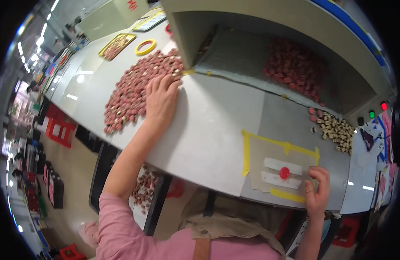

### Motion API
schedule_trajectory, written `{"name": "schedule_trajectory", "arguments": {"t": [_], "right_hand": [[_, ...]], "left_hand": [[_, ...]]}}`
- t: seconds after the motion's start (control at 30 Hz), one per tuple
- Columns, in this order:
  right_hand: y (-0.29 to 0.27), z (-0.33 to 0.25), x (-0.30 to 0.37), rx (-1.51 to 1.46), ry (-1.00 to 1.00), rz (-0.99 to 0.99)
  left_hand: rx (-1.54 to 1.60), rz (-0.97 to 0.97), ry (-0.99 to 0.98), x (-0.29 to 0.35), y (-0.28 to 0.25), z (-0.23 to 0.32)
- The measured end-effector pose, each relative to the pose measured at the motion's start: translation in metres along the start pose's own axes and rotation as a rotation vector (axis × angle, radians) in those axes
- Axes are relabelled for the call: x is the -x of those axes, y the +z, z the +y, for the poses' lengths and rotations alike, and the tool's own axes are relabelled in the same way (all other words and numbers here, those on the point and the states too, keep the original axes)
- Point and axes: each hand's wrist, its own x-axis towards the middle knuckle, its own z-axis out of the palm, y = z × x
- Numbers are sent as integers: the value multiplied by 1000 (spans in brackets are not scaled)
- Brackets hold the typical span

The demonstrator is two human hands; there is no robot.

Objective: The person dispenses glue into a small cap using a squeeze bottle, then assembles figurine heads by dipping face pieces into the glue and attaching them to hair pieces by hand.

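My left hand (162, 102) reaches forward over the table, fingers stretched and their tips touching the edge of a wide pile of small round pink pieces (135, 86). Some pieces in that pile show pale sides. At the right, my right hand (318, 193) rests beside a cardboard pad (256, 178) framed with yellow tape. Its fingers are curled, with a gap between thumb and forefinger and nothing visible between them. On the pad lie two white strips (281, 179), and a bright red round piece (285, 173) sits across them.
A hooded box (239, 47) stands at the back, holding a heap of pink pieces (293, 67). Pale, dark-marked small pieces (336, 132) lie at the right. A yellow tape roll (145, 47) and a yellow-rimmed tray (117, 46) are far left. Below the table edge is an open drawer (154, 203).
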Motion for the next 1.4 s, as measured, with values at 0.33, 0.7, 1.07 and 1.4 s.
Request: {"name": "schedule_trajectory", "arguments": {"t": [0.33,0.7,1.07,1.4], "right_hand": [[8,35,-206,37,-136,-22],[92,163,-467,556,-391,210],[99,105,-416,538,-234,-240],[50,134,-421,305,-291,-45]], "left_hand": [[576,144,-65,-135,88,154],[781,25,151,-153,109,194],[779,41,19,-158,110,189],[744,-74,66,-156,103,190]]}}
